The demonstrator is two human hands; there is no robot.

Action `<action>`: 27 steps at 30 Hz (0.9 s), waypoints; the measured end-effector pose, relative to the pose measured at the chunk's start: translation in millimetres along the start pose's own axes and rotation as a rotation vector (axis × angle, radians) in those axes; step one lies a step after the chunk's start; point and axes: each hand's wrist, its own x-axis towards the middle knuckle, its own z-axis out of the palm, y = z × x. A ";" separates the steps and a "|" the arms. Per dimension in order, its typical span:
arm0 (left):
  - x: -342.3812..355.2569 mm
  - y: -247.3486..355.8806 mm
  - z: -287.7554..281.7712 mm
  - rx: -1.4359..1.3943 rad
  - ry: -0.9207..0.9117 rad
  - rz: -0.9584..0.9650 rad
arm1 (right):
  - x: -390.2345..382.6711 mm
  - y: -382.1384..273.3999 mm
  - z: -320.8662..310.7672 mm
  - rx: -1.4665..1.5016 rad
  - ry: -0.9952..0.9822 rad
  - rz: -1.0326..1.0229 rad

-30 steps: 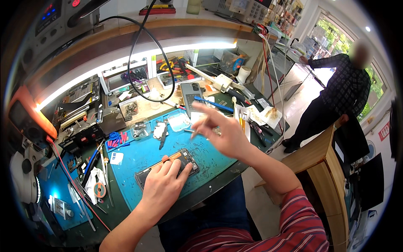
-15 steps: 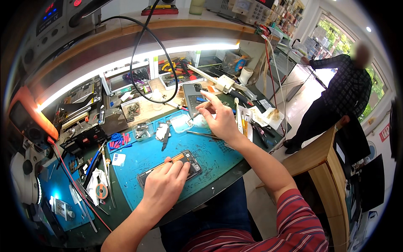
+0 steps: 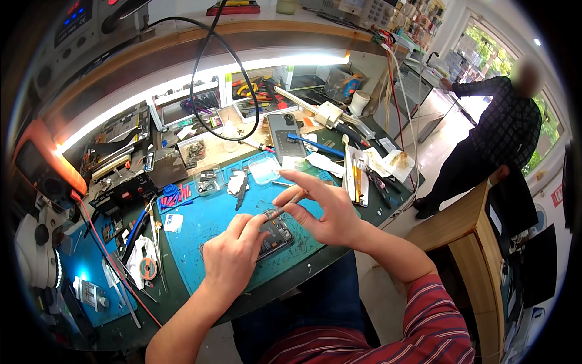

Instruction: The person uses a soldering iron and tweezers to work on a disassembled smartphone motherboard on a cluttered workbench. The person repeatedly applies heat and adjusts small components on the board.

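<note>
An opened dark smartphone (image 3: 277, 236) lies on the blue mat (image 3: 188, 249). My left hand (image 3: 233, 255) is over its left part, fingers curled; what they grip, if anything, is hidden. My right hand (image 3: 327, 212) grips a slim tool (image 3: 296, 199) between thumb and fingers, its index finger raised, above the phone's upper edge. The tool's lower end is beside my left fingertips; whether they touch cannot be told. A grey phone (image 3: 280, 130) lies behind, near a blue brush (image 3: 327, 148) and a small clear box (image 3: 264, 168).
An orange multimeter (image 3: 45, 167), loose tools (image 3: 142, 249) and parts trays (image 3: 206, 182) surround the mat. A black cable loop (image 3: 224, 133) hangs over the bench under a lit shelf. A person (image 3: 497, 133) in a checked shirt stands at the right beside a wooden desk (image 3: 454, 236).
My right hand has come down and toward me with the slim tool, close to my left hand. The left fingers have shifted, and more of the phone's inside shows.
</note>
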 end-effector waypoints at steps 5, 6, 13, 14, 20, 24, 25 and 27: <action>-1.7 -3.0 0.3 0.021 -0.002 -0.010 | -0.8 -4.1 1.8 0.008 -0.028 -0.013; -1.8 -3.0 0.5 0.015 -0.001 -0.013 | -1.7 -4.0 1.6 0.018 -0.034 -0.023; -3.5 -5.5 4.0 -0.020 0.011 -0.056 | -11.5 -1.7 7.0 0.043 -0.053 -0.081; -3.6 -6.2 4.4 -0.025 0.012 -0.053 | -13.8 -1.6 8.2 0.044 -0.049 -0.066; -4.1 -5.2 1.4 -0.044 -0.005 -0.060 | -19.8 -2.6 13.9 0.151 0.032 0.136; -2.7 -2.1 -2.7 -0.003 -0.055 0.017 | -21.7 -3.3 10.0 0.071 0.019 0.060; -2.3 0.9 -4.7 -0.010 -0.061 -0.002 | -22.5 -4.0 7.7 0.032 0.011 0.048; -2.8 7.7 -7.3 -0.024 -0.073 -0.042 | -24.2 -7.0 -0.4 -0.037 -0.014 0.035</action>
